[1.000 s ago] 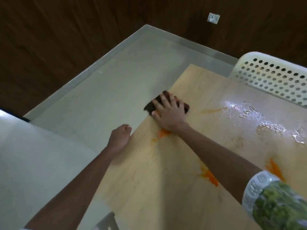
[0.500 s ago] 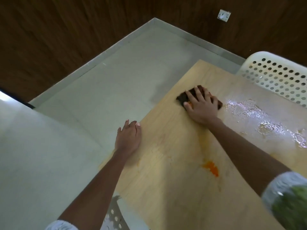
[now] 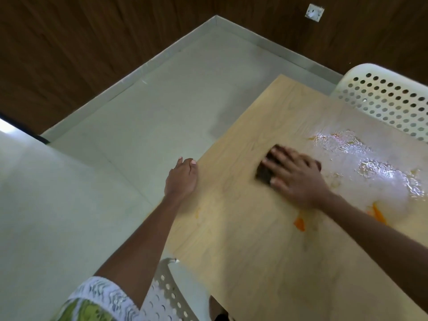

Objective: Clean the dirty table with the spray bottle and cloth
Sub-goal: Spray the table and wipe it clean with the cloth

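both forearms were bare from wrist to past the elbow. behind the left hand (image 3: pixel 181 179), the upper arm wore a short sleeve (image 3: pixel 97 300) of green print edged with white wavy lace. the right hand (image 3: pixel 295 176) showed short, pale nails.

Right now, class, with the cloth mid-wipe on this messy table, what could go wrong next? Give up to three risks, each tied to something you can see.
1. The right hand presses the dark cloth near the wet patch; a wipe toward the table edge could push liquid onto the floor.
2. Orange stains lie close to the right forearm and might get smeared across the wood.
3. The left hand rests on the table edge, so it could slip off.
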